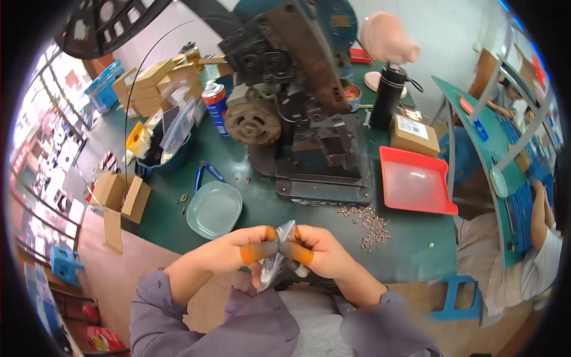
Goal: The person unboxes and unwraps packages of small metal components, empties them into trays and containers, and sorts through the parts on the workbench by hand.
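Note:
Close to my body, a small clear plastic bag is pinched between both hands at the table's front edge. My left hand is closed on the bag's left side, and my right hand grips it from the right. Orange finger covers with dark, dirty tips sit on fingers of both hands. Whatever the bag may contain cannot be made out. A pale green, rounded square dish stands just beyond my left hand. Past my right hand lies a scatter of tiny reddish-brown metal pieces.
A heavy dark press machine stands at the table's middle. Right of it are a red tray, a cardboard box and a black bottle. Blue-handled pliers, a spray can and an open carton are leftward. People sit at right.

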